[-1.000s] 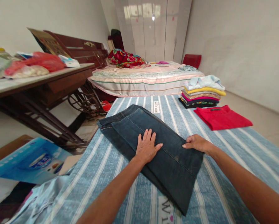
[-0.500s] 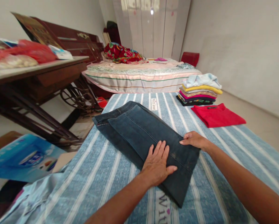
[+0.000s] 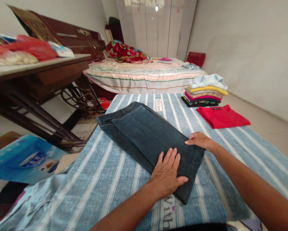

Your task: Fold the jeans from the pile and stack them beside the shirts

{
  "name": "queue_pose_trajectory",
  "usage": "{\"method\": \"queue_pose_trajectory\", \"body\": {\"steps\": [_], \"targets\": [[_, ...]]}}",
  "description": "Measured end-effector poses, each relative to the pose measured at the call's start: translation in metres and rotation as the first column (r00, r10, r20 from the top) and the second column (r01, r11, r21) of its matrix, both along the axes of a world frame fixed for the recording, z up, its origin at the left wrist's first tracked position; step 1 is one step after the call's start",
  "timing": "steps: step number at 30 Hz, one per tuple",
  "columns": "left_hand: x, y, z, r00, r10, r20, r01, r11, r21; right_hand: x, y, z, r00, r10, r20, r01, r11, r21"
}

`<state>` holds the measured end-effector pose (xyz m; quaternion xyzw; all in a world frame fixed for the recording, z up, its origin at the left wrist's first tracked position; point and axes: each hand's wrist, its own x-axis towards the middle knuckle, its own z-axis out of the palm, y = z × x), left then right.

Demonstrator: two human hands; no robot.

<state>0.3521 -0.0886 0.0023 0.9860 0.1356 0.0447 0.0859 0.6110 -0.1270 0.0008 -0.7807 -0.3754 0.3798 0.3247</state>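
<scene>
A pair of dark blue jeans [image 3: 148, 125], folded over on itself, lies slantwise on the striped blue bedspread [image 3: 103, 179]. Its waistband points to the far left and the folded end toward me. My left hand [image 3: 166, 175] rests flat on the denim near that folded end, fingers stretched out. At the right edge of the jeans, my right hand [image 3: 199, 141] pinches the cloth between thumb and curled fingers. Right of the jeans, apart from them, lies a folded red shirt [image 3: 222, 117].
Behind the red shirt stands a stack of folded clothes [image 3: 204, 93]. A sewing machine table [image 3: 40, 69] with a red plastic bag on top is at the left, a blue carton [image 3: 28, 160] below it. Farther back are another bed [image 3: 144, 78] and a wardrobe [image 3: 156, 32].
My left hand has slid a little right and toward the folded end of the jeans. My right hand keeps its pinch at the edge. The view has shifted slightly.
</scene>
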Motion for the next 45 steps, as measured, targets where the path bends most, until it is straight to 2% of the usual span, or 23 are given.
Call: {"method": "queue_pose_trajectory", "body": {"steps": [9,15,20,22,23,25,27,32,35,38,41,45], "targets": [[-0.001,-0.002,0.003,0.999,-0.004,-0.040,0.001,0.998,-0.066,-0.004,-0.004,0.003,0.992,0.028,0.123,-0.033,0.999,0.039],[-0.003,-0.002,0.002,0.999,-0.007,-0.052,0.004,0.998,-0.055,-0.006,-0.004,0.004,0.949,0.025,0.315,-0.037,0.999,0.030],[-0.004,-0.001,0.000,0.999,-0.008,-0.048,0.003,0.995,-0.101,-0.032,-0.015,0.019,0.813,-0.071,0.578,0.038,0.997,0.068],[-0.005,-0.001,0.000,0.999,-0.010,-0.037,0.005,0.992,-0.130,-0.054,-0.022,0.023,0.730,-0.089,0.678,-0.011,0.990,0.142],[-0.005,-0.001,0.000,0.999,-0.012,-0.034,0.007,0.989,-0.144,-0.067,-0.026,0.023,0.668,-0.082,0.740,-0.093,0.977,0.192],[-0.006,-0.001,0.000,1.000,0.000,-0.029,-0.005,0.986,-0.168,-0.090,-0.033,0.017,0.564,-0.071,0.822,-0.272,0.924,0.267],[-0.007,-0.002,-0.001,0.999,0.029,-0.022,-0.032,0.985,-0.172,-0.106,-0.038,0.005,0.505,-0.070,0.860,-0.355,0.892,0.281],[-0.008,-0.006,-0.003,0.997,0.069,-0.020,-0.071,0.983,-0.169,-0.105,-0.042,-0.029,0.440,-0.023,0.898,-0.294,0.941,0.168],[-0.007,-0.005,0.001,0.997,0.068,-0.037,-0.074,0.973,-0.218,-0.101,-0.042,-0.031,0.423,0.006,0.906,-0.284,0.950,0.126],[-0.006,-0.001,0.012,0.996,0.067,-0.062,-0.084,0.939,-0.333,-0.110,-0.045,-0.021,0.399,-0.021,0.917,-0.270,0.953,0.139],[-0.009,0.008,0.022,0.991,0.108,-0.085,-0.136,0.863,-0.487,-0.126,-0.052,-0.015,0.390,-0.019,0.921,-0.308,0.940,0.150],[-0.016,0.025,0.030,0.988,0.154,-0.028,-0.137,0.764,-0.630,-0.142,-0.059,-0.024,0.385,0.020,0.923,-0.363,0.922,0.132]]}}
